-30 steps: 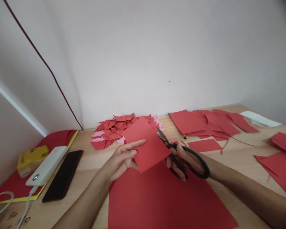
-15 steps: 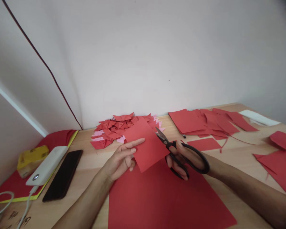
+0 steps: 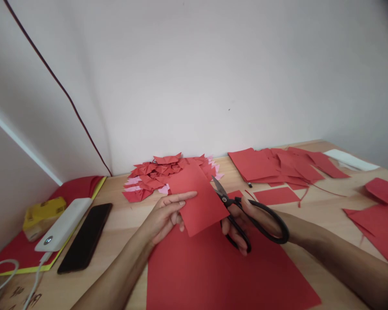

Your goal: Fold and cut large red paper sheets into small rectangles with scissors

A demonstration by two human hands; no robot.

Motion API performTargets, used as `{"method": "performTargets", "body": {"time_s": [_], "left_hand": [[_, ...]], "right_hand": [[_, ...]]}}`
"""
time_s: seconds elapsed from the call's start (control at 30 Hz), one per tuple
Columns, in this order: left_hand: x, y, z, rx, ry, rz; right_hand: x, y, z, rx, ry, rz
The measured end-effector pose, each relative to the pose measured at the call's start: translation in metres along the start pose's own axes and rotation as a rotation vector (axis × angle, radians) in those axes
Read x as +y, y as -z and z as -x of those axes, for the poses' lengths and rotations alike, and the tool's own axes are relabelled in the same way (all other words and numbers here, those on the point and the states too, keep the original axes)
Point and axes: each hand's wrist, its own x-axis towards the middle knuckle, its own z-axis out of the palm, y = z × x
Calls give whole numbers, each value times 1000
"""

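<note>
Left hand (image 3: 163, 216) pinching 1 red paper rectangle (image 3: 200, 200) above the far end of the large red sheet (image 3: 233, 273); right hand (image 3: 241, 220) gripping black-handled scissors (image 3: 225, 199), blades right at the rectangle's edge! Folded-paper pile (image 3: 148, 183) beyond that sheet.

The left hand (image 3: 163, 219) is holding a red card (image 3: 202, 198) over a large red sheet (image 3: 226, 275), while the right hand (image 3: 257, 217) is gripping black-handled scissors (image 3: 224, 199) at the card's right edge. Folded papers (image 3: 150, 181) are lying behind, cut red pieces (image 3: 257, 165) are lying farther right, and a black phone (image 3: 85, 238) is resting at left.
</note>
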Motion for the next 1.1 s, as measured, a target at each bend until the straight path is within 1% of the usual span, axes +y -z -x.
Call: {"method": "performTargets", "body": {"time_s": [0.07, 0.2, 0.3, 0.43, 0.57, 0.67, 0.73, 0.8, 0.97, 1.1], "left_hand": [[0, 0, 0, -4, -19, -41], [0, -2, 1, 0, -71, -136], [0, -4, 3, -3, -125, -180], [-1, -6, 4, 36, -180, -264], [-2, -6, 3, 57, -151, -209], [-2, -7, 3, 72, -125, -160], [-2, -7, 2, 64, -117, -131], [-1, -7, 3, 51, -104, -114], [0, -7, 3, 20, -87, -67], [0, -5, 3, 16, -48, 36]], "right_hand": [[-5, 1, 0, 15, -22, 3], [-13, 3, -1, 4, -35, 6], [-14, 5, 0, 4, -49, 5], [-14, 6, 2, 4, -76, 48], [-21, 2, 4, 33, -117, 112], [-24, 0, 4, -2, -105, 111], [-23, 1, 4, -29, -71, 104], [-21, 3, 2, -30, -42, 92], [-15, 8, 1, -5, -64, 118], [-12, 8, 0, -3, -12, 130]]}}
